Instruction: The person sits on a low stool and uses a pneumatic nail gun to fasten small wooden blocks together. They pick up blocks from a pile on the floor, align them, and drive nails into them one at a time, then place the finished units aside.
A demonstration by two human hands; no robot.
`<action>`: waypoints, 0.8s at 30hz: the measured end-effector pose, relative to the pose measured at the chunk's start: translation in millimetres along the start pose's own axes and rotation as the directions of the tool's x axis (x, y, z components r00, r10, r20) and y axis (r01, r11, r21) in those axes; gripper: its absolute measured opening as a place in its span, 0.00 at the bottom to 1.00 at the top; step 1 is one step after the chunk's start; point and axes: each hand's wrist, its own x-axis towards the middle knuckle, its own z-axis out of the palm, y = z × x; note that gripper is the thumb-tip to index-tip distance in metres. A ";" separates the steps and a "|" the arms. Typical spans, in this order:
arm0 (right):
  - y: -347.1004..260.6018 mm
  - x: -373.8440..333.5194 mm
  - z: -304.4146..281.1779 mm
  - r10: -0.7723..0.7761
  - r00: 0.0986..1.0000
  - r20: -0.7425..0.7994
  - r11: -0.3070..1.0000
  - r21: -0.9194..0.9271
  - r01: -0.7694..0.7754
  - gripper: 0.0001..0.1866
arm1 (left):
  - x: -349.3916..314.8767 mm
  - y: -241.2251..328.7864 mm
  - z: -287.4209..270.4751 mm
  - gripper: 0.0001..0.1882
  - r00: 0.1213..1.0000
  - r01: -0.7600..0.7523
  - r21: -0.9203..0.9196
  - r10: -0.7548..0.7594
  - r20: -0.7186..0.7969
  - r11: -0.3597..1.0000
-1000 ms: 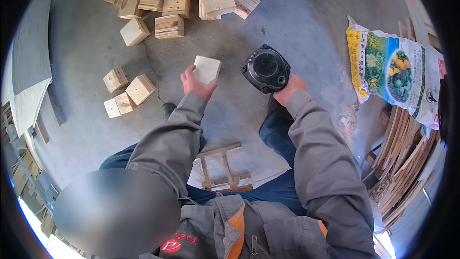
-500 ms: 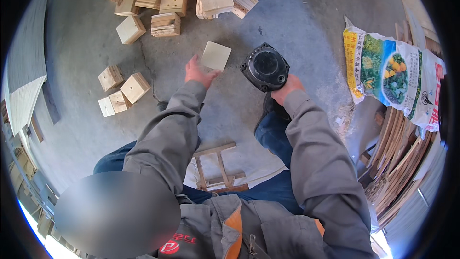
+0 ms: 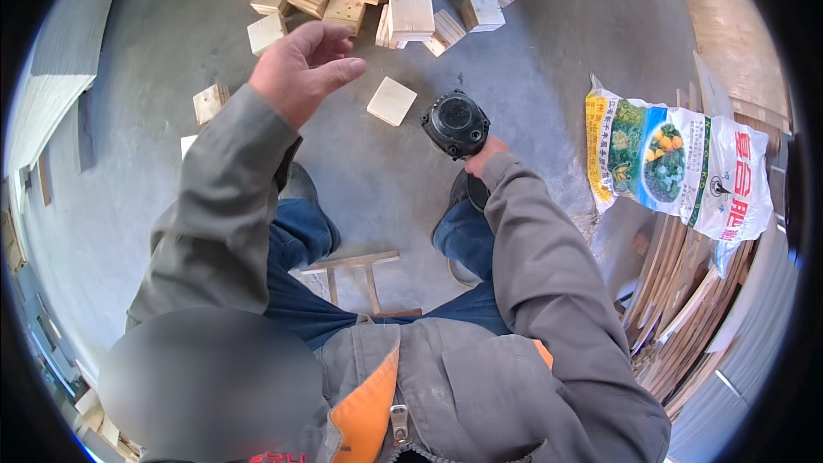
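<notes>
My left hand [image 3: 307,69] is raised between the single block and the pile, its thumb apart from loosely curled fingers and nothing visible in its grasp. My right hand [image 3: 487,157] grips a black power tool [image 3: 456,123] with a round, bolted cap; its lower parts are hidden beneath the cap. On the floor left of the tool lies a square wooden block [image 3: 392,101], pale face up, touched by neither hand. Ahead of me is a heap of layered wooden blocks [image 3: 411,19], and the left hand partly covers its near-left edge.
Another wooden block [image 3: 210,104] lies to the left, partly behind my sleeve. A printed white sack [image 3: 677,163] rests on the right above stacked wooden strips [image 3: 686,291]. Between my legs stands a small wooden frame [image 3: 351,262]. Leaning sheets [image 3: 64,69] line the left side.
My left hand has left the single block and moved up and left toward the pile. The right hand still holds the tool beside that block. The whole view has shifted slightly.
</notes>
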 end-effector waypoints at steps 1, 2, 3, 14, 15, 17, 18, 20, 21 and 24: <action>5.6 -8.7 -5.3 0.038 0.999 0.008 0.999 -0.001 -0.038 0.17 | -13.2 18.8 1.2 0.28 0.996 -0.083 0.016 0.082 0.040 0.996; 8.4 -13.6 -5.3 0.029 0.999 -0.014 0.999 -0.021 -0.030 0.17 | -27.0 29.7 -2.9 0.27 0.990 -0.138 0.027 0.137 0.024 0.990; 6.5 -14.3 0.1 0.004 1.000 -0.030 0.999 -0.044 -0.006 0.17 | -42.4 37.0 -11.2 0.27 0.983 -0.185 0.050 0.186 -0.003 0.981; 27.9 -24.2 -4.2 -0.103 0.993 -0.055 0.982 0.156 0.110 0.21 | -26.9 34.9 -66.2 0.27 0.881 -0.241 0.602 0.431 -0.193 0.761; 31.7 -25.3 -7.6 -0.153 0.983 -0.096 0.972 0.164 0.168 0.24 | -26.1 36.0 -68.7 0.27 0.884 -0.231 0.608 0.426 -0.196 0.759; 38.9 -28.2 -12.1 -0.253 0.951 -0.178 0.944 0.170 0.283 0.29 | -23.5 35.4 -72.1 0.28 0.883 -0.226 0.615 0.426 -0.199 0.755; 33.2 -29.9 -13.7 -0.308 0.927 -0.215 0.921 0.176 0.347 0.32 | -22.5 35.2 -75.1 0.28 0.881 -0.225 0.623 0.430 -0.198 0.749; 23.2 -31.7 -20.1 -0.381 0.900 -0.211 0.911 0.081 0.404 0.35 | -22.8 34.9 -78.7 0.28 0.877 -0.218 0.631 0.433 -0.209 0.745; 12.6 -36.5 -25.0 -0.418 0.885 -0.206 0.901 0.035 0.433 0.36 | -24.8 36.1 -80.5 0.28 0.875 -0.209 0.631 0.431 -0.220 0.747; -24.8 -50.9 -36.5 -0.478 0.852 -0.214 0.860 0.082 0.503 0.40 | -26.8 35.2 -83.3 0.28 0.883 -0.190 0.614 0.407 -0.235 0.766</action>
